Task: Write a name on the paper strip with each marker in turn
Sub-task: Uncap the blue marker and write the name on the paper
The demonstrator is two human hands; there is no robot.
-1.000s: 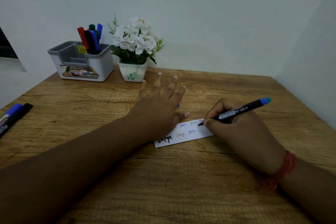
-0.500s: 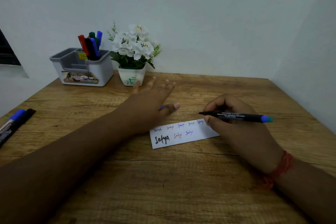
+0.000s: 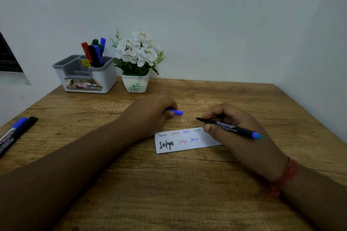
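A white paper strip (image 3: 187, 142) lies on the wooden table (image 3: 169, 184), with a name written on it several times in black, red, blue and green. My right hand (image 3: 236, 133) grips an uncapped thin black marker (image 3: 227, 127) with a blue end. It is held nearly level, tip pointing left, just above the strip's far right end. My left hand (image 3: 152, 112) is curled round a blue cap (image 3: 176, 112) on the table just beyond the strip, and the cap sticks out to the right.
A grey organiser (image 3: 84, 77) with several markers (image 3: 93, 52) stands at the back left, next to a white pot of white flowers (image 3: 137, 62). Two thick markers (image 3: 15, 135), one with a blue cap, lie at the table's left edge. Walls close the back and right.
My left hand left the strip, moved beyond it and closed round the blue cap. My right hand lifted the marker off the paper and turned it nearly level.
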